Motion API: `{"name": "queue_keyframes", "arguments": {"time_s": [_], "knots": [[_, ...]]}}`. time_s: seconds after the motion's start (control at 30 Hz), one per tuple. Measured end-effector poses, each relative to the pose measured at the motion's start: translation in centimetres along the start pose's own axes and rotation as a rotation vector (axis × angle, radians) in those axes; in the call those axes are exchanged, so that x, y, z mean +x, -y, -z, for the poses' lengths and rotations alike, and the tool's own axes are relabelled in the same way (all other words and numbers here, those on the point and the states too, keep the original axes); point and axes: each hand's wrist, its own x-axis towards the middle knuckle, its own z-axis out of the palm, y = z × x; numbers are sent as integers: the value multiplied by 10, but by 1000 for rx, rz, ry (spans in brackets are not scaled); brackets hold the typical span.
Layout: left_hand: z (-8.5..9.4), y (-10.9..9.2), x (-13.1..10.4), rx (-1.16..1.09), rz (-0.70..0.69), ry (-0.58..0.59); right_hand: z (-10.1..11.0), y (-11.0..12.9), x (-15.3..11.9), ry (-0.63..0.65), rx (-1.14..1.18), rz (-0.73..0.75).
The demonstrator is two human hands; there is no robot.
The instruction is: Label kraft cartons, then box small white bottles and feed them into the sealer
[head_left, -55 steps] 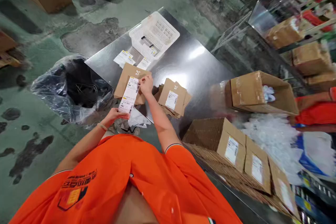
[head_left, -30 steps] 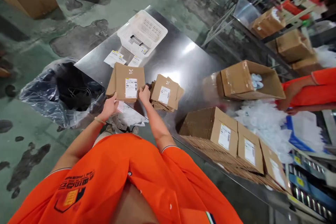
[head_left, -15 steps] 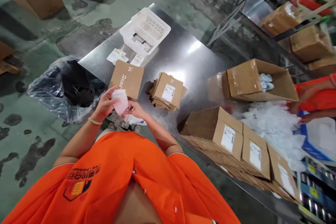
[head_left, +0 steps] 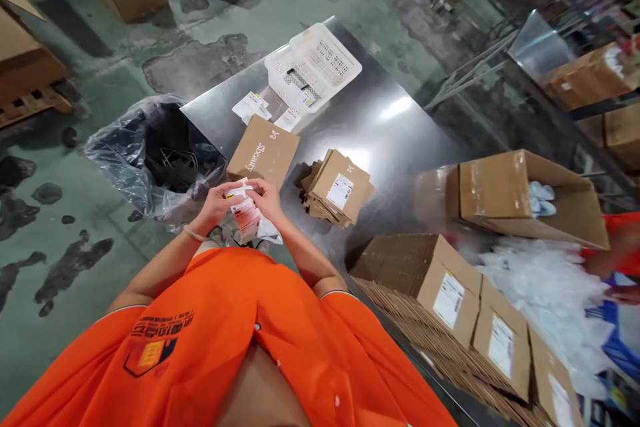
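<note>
Between my two hands is a white-and-pink printed label (head_left: 245, 217), hanging down in front of my body. My left hand (head_left: 219, 205) pinches its upper left edge, while my right hand (head_left: 266, 199) grips the upper right with fingers closed. Just beyond my fingers a flat brown cardboard box (head_left: 265, 147) with white lettering lies at the table edge. To its right sits an uneven stack of smaller flat cartons (head_left: 336, 187), the top one bearing a white label. Loose white labels (head_left: 251, 107) lie behind the box.
A white plastic basket (head_left: 327, 57) stands at the far end of the metal table (head_left: 400, 140). Left is a lined bin (head_left: 125, 153). On the right are stacked labelled cartons (head_left: 425, 273), an opened box (head_left: 493, 187) and a co-worker's arm (head_left: 615, 247).
My hands have drawn together at the label's top, and its printed side now shows, hanging down. The whole view has shifted, so the table things appear farther right.
</note>
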Motion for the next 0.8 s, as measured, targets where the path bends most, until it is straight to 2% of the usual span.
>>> {"name": "queue_keyframes", "arguments": {"time_s": [0.17,0.3,0.37,0.47,0.6,0.7,0.77,0.8], "knots": [[6,-12,27,157,68,-17,2,-6,-11,-89,-161,76],[7,-12,41,211,135,49,9,-5,-11,-190,-361,163],[5,-5,43,196,206,101,19,3,8,-298,-444,160],[0,14,41,164,287,129,39,21,58,-449,-567,77],[5,42,38,168,313,62,59,33,119,-473,-667,-87],[24,57,31,277,265,34,56,28,130,-503,-725,-138],[41,61,25,334,196,24,42,20,123,-538,-790,-71],[49,60,22,341,157,15,33,15,117,-513,-836,-15]]}}
